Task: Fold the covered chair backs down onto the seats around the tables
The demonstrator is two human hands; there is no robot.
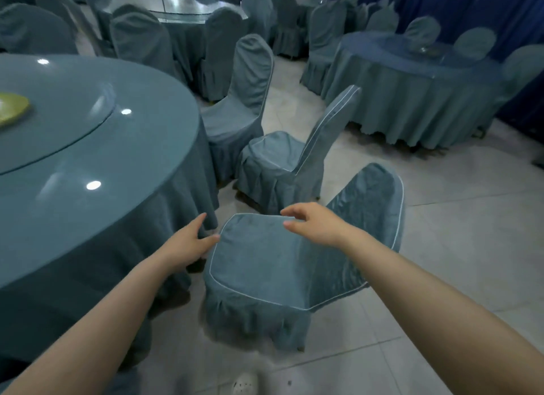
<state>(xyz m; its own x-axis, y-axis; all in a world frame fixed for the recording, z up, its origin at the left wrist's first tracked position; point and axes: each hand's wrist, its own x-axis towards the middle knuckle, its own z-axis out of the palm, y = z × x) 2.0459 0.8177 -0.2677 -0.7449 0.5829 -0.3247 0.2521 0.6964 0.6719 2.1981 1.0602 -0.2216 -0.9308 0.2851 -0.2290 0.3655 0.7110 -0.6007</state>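
The nearest covered chair stands in front of me, teal with white piping, its back upright to the right of the seat. My left hand is open at the seat's left front corner, its thumb touching the fabric edge. My right hand hovers open over the seat's far edge, fingers spread, holding nothing. A second covered chair stands just beyond with its back upright. A third chair stands further along the table, also upright.
A large round table with a teal cloth and glass turntable fills the left; a yellow-green dish sits on it. Another clothed table stands at right, with more covered chairs behind. Blue curtains line the back right. Tiled floor lies between.
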